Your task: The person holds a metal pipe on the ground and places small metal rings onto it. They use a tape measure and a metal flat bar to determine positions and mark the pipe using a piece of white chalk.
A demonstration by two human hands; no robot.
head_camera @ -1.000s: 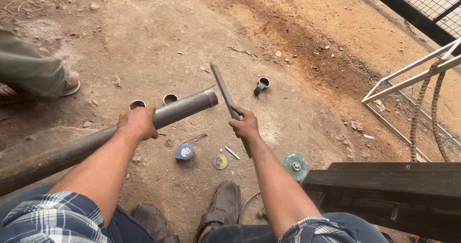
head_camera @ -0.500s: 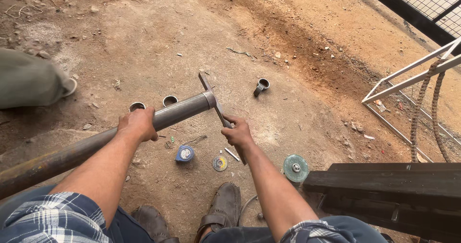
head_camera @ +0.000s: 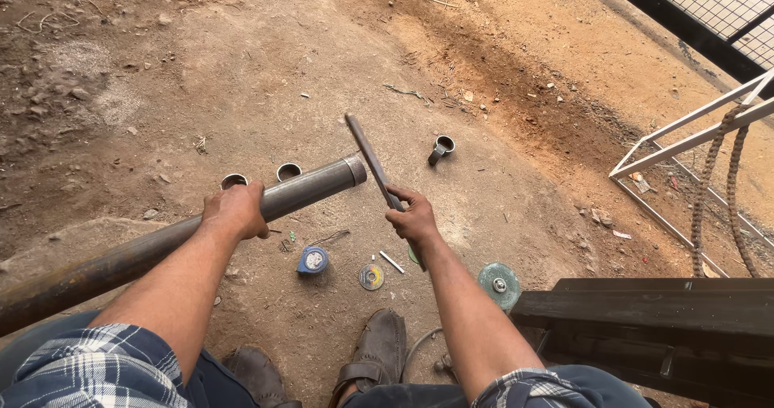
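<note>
- Head view: my left hand [head_camera: 235, 211] is clamped around the long steel pipe [head_camera: 201, 226], its open end [head_camera: 355, 168] raised over the dirt floor [head_camera: 242, 69].
- My right hand [head_camera: 413, 217] is closed on a flat metal bar [head_camera: 372, 162]; half a second back its tip sat lower beside the pipe's mouth, now it stands tilted up just past it.
- I judge the bar is being lined up against the end.
- Two short rings [head_camera: 234, 181] and a small cup-shaped fitting [head_camera: 441, 147] lie open; I cannot tell their contents.

One view only, worn on the head, looking steeply down and forward from close above the long steel pipe [head_camera: 242, 214]. Knees fill the frame's near edge below the pipe; dirt ground [head_camera: 242, 69] stretches away beyond it.
</note>
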